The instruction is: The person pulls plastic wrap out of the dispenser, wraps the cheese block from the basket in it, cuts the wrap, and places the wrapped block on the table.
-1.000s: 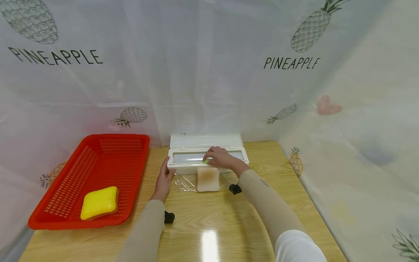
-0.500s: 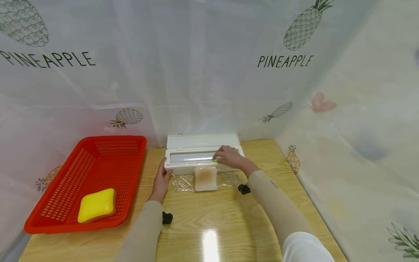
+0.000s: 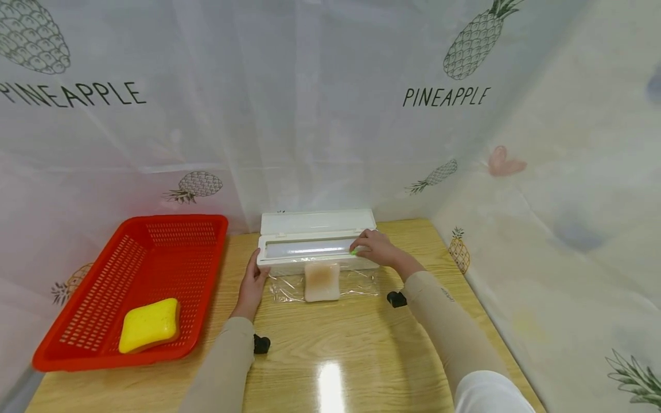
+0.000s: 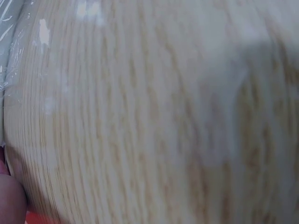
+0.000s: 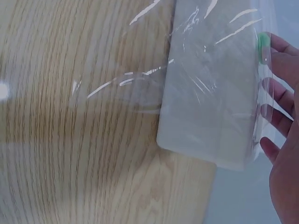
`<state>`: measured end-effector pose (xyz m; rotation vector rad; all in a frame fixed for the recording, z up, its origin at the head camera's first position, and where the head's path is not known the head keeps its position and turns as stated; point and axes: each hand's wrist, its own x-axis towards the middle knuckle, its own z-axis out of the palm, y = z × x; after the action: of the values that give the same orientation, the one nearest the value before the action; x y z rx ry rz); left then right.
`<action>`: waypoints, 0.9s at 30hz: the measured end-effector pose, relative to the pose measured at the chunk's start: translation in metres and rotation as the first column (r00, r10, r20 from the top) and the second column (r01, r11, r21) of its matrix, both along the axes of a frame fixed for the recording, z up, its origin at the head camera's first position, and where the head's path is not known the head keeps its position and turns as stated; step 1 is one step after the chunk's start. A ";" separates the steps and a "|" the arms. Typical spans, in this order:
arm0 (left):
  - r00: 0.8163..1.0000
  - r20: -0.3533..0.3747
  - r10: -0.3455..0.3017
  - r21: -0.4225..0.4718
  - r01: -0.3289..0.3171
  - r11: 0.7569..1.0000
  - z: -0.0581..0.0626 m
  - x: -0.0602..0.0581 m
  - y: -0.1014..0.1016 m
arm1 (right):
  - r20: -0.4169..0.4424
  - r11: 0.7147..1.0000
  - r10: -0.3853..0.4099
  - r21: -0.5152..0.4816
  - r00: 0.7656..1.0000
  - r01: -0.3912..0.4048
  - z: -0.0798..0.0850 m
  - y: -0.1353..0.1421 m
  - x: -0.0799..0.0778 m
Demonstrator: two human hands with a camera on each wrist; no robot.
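Observation:
A long white cling film dispenser [image 3: 317, 222] lies across the back of the table in the head view, its lid raised. My left hand [image 3: 253, 287] holds its left end, fingers at the side and thumb at the front. Near the right end, my right hand [image 3: 378, 249] pinches the small green slide cutter [image 3: 353, 251]. In the right wrist view, clear film [image 5: 140, 84] passes under those fingers. A toast-shaped piece [image 3: 322, 282], white with a browned patch, lies at the film sheet in front of the dispenser; whether under or over it, I cannot tell.
A red plastic basket [image 3: 206, 298] stands at the left, holding a yellow sponge-like block [image 3: 150, 325]. Dark wrist-camera mounts [image 3: 396, 299] show at both wrists. A pineapple-print curtain [image 3: 310, 115] hangs close behind and to the right of the wooden table [image 3: 310, 338].
My right hand has slid the green cutter rightward along the dispenser, from about its middle to near its right end. The left hand stays at the left end. The head view has shifted slightly.

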<state>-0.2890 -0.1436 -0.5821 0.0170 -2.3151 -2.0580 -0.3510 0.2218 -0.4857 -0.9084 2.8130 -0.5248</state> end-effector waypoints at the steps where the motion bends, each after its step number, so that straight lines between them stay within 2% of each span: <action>1: 1.000 0.003 -0.001 -0.002 0.001 1.000 0.000 0.000 0.000 | 0.000 1.000 -0.008 -0.006 1.000 0.008 0.000 0.000 0.001; 7: 1.000 -0.001 0.003 0.003 -0.003 1.000 -0.003 0.001 -0.001 | 0.003 0.988 -0.134 -0.081 0.991 0.134 -0.015 -0.007 0.002; 12: 1.000 -0.008 0.007 -0.001 -0.007 1.000 -0.005 0.000 -0.001 | -0.016 0.947 -0.254 -0.206 0.967 0.245 -0.029 -0.013 0.004; 16: 1.000 -0.010 0.006 -0.004 -0.006 1.000 -0.005 -0.001 0.000 | -0.052 0.912 -0.308 -0.301 0.950 0.279 -0.033 -0.016 0.008; 23: 1.000 -0.008 0.010 -0.004 -0.010 1.000 -0.003 -0.002 0.000 | -0.112 0.901 -0.322 -0.340 0.940 0.269 -0.039 -0.016 0.009; 27: 1.000 -0.004 0.009 -0.002 -0.009 1.000 -0.002 -0.002 0.001 | -0.090 0.874 -0.352 -0.388 0.932 0.293 -0.040 -0.015 0.008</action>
<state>-0.2908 -0.1430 -0.5839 0.0230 -2.3104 -2.0501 -0.3425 0.2067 -0.5261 -0.5406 3.0909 -1.1056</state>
